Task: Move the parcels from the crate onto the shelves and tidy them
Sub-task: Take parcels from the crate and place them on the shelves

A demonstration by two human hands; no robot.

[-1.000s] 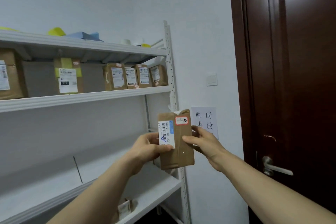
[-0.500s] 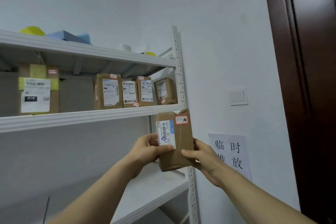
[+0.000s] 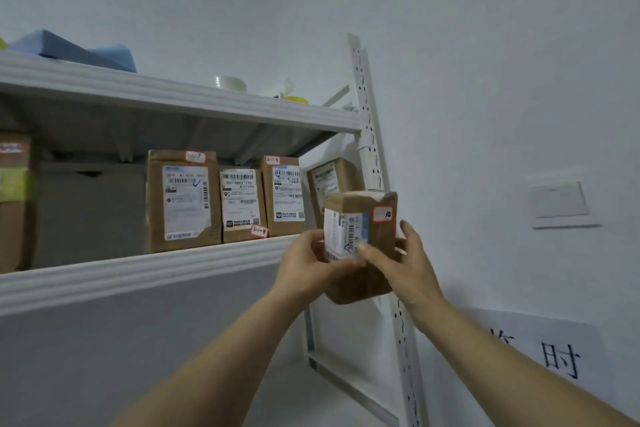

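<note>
I hold a small brown parcel upright with both hands, just in front of the right end of the middle shelf. It bears a white barcode label and a red-edged tag marked 10. My left hand grips its left side, my right hand its right side and front. Several labelled brown parcels stand in a row on that shelf; the rightmost one sits partly hidden behind the held parcel. The crate is out of view.
A white perforated upright bounds the rack on the right. The top shelf carries blue material, a tape roll and a yellow item. A grey box stands left of the row. On the wall are a switch and a paper sign.
Both hands have raised the parcel toward the middle shelf's right end, and my view has tilted up and moved closer. The door has left the frame.
</note>
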